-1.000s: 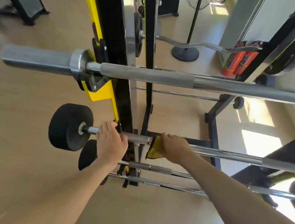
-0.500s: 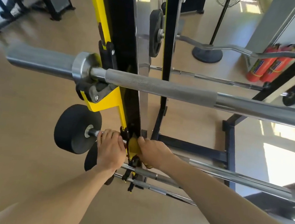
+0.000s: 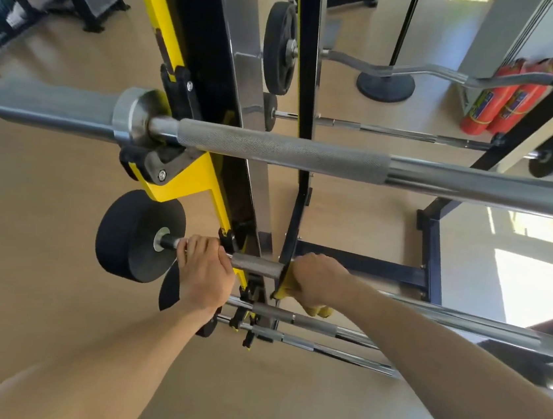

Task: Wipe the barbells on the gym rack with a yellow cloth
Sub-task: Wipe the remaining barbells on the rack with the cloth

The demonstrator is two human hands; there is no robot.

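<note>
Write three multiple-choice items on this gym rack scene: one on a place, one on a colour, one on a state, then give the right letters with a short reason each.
1. Where is the yellow cloth?
A. on the floor
B. wrapped on the lower barbell under the right hand
C. draped over the top bar

2. What colour are the fire extinguishers at the far right?
A. red
B. blue
C. green

3. What is the left hand doing?
A. hanging free
B. lifting a plate off
C. gripping the lower barbell beside its black end weight

Answers:
1 B, yellow fabric shows at both edges of the right hand on that bar.
2 A, both cylinders are red.
3 C, its fingers curl over the bar just inside the weight.
</note>
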